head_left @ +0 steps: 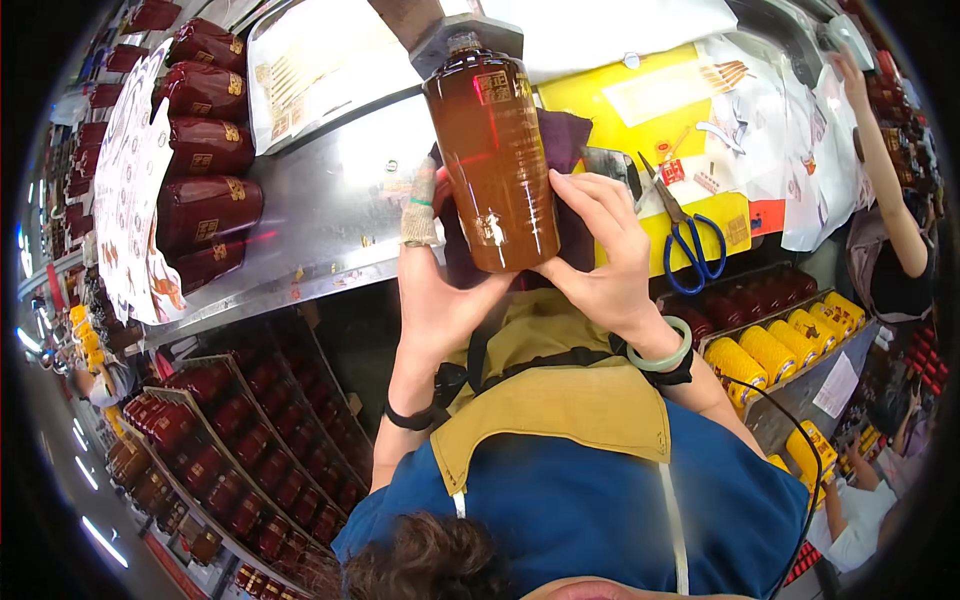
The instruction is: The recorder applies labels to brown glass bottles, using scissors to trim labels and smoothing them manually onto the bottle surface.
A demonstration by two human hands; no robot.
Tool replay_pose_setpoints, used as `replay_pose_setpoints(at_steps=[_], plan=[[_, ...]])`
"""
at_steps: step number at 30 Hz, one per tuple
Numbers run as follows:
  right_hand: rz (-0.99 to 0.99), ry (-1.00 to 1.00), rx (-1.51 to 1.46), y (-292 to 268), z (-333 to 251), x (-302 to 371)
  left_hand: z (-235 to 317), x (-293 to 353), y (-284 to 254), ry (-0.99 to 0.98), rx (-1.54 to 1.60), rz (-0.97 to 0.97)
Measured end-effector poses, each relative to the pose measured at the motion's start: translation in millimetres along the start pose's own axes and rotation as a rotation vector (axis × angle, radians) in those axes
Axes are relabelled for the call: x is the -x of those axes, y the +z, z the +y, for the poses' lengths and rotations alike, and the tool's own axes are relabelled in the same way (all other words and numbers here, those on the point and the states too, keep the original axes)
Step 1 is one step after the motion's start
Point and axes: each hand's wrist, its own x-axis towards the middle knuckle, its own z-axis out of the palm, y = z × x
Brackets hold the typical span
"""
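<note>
My left fingers [419, 218] and right fingers [592, 200] cradle the brown bottle [495, 170], apparently steadying it; the next move likely needs even pressure.

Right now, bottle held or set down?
Held: left hand and right hand grip the bottle near its base. Cannot tell whether purple cloth also supports it.

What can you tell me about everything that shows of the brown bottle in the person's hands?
The bottle is glossy, see-through brown and looks like glass, with a rounded shoulder, a short narrow neck and pale square markings below the shoulder. A thin red light line crosses it. Its base faces the person, its neck pointing away toward a grey block. The left hand and right hand hold it near the base. Whether it is filled is unclear.
</note>
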Motion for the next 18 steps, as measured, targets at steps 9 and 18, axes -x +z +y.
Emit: replay_pose_setpoints(at_steps=[9, 18], plan=[[0.008, -0.07, 0.039, -1, -9, -6, 23, -7, 4, -0.081, 0.398, 0.037], [0.164, -0.191, -0.058, -54, -15, -9, 14, -11, 2, -0.06, 0.165, 0.039]])
